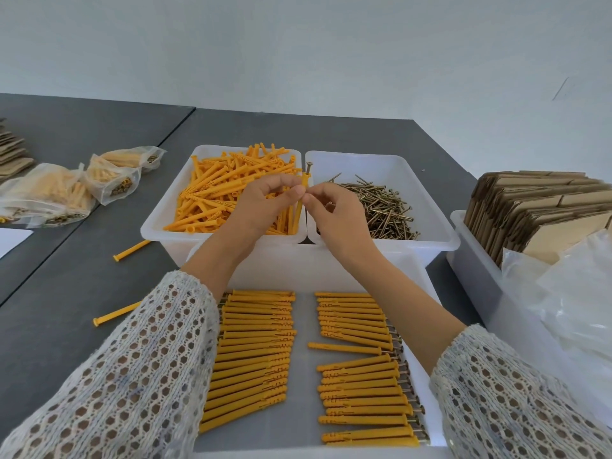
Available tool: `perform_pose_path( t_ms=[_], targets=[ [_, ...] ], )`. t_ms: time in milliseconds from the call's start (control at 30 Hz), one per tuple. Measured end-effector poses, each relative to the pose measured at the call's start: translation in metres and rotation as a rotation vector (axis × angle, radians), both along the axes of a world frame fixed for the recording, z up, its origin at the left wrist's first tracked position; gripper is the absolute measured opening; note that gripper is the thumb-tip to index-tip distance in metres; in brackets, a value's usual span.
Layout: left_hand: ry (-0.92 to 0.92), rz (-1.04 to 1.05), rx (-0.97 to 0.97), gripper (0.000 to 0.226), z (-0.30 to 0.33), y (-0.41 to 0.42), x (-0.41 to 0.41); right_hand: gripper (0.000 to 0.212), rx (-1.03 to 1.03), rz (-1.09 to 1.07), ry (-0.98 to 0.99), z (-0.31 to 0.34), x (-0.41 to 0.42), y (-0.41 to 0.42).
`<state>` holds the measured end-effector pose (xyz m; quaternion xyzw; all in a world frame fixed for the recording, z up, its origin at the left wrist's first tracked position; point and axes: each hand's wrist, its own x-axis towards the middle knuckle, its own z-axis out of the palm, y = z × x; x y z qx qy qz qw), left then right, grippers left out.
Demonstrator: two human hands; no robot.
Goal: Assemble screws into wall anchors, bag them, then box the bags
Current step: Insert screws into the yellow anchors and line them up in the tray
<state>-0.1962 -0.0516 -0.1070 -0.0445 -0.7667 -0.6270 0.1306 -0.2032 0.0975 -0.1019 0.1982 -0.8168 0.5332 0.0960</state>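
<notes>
Grey table (82,260) with white bins (165,226), filled bags (49,193), two loose yellow anchors (129,250).

A single wide-angle view from the person's head looks forward and down over a grey worktop (82,266). It sits close above the two forearms, which enter from the bottom corners, with the tray of assembled anchors (303,385) directly beneath. Farther off, the pale wall (298,51) fills the upper third, and straight edges bow near the frame sides.
</notes>
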Motion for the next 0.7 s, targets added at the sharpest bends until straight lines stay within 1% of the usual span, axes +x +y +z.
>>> perform_pose_path(
  t_ms=[67,133,267,333,400,433,467,500,600,633,700],
  targets=[
    [-0.046,-0.086,0.069,0.022,0.003,-0.003,0.002,0.016,-0.073,0.028,-0.011,0.002,0.002,-0.001],
    [-0.087,-0.153,0.112,0.020,0.006,-0.005,0.003,0.017,-0.143,0.063,-0.062,0.004,0.003,-0.001],
    [-0.131,-0.258,0.171,0.023,0.008,-0.009,0.004,0.022,-0.272,0.223,-0.279,0.012,0.007,0.000],
    [-0.146,-0.266,0.219,0.026,0.008,-0.010,0.004,0.029,-0.321,0.320,-0.370,0.016,0.011,-0.001],
    [-0.183,-0.214,0.380,0.027,0.010,-0.012,0.003,0.033,-0.330,0.447,-0.476,0.020,0.016,-0.001],
    [-0.208,-0.177,0.492,0.028,0.010,-0.013,0.001,0.032,-0.280,0.513,-0.525,0.021,0.020,0.000],
    [-0.231,-0.140,0.583,0.028,0.010,-0.015,0.000,0.030,-0.177,0.577,-0.547,0.021,0.024,0.001],
    [-0.254,-0.107,0.636,0.028,0.010,-0.017,-0.001,0.027,-0.020,0.631,-0.541,0.021,0.030,0.003],
    [-0.286,-0.064,0.692,0.026,0.008,-0.020,-0.003,0.024,0.524,0.794,-0.402,0.019,0.053,0.000],
    [-0.287,-0.061,0.699,0.026,0.007,-0.020,-0.003,0.022,0.646,0.841,-0.368,0.017,0.064,-0.002],
    [-0.290,-0.052,0.701,0.026,0.007,-0.020,-0.003,0.020,0.821,0.938,-0.317,0.011,0.089,-0.010]
  ],
)
